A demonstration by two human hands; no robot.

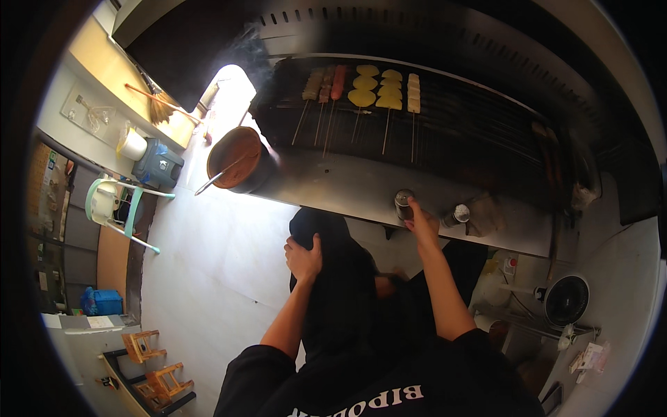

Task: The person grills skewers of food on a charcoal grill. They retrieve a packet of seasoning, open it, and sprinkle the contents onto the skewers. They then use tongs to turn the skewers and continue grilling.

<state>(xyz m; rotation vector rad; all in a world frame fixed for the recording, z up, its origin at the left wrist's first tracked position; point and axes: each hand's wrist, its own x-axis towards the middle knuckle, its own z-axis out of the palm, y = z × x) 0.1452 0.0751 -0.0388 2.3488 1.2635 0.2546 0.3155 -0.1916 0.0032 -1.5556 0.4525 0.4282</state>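
Observation:
My left hand rests on the knee of my black trousers, with thumb and fingers spread. With its fingers around a shaker, my right hand is at the front edge of the metal counter. A second shaker with a pale top stands just right of it, beside a crumpled cloth. On the grill lie several skewers: yellow slices, more yellow slices, white pieces, a pink sausage and what look like meat pieces.
A pot of reddish-brown sauce or powder with a metal-handled utensil stands at the counter's left end. Smoke rises behind it. A broom, a grey bin and wooden stools are at left; a black fan is at right.

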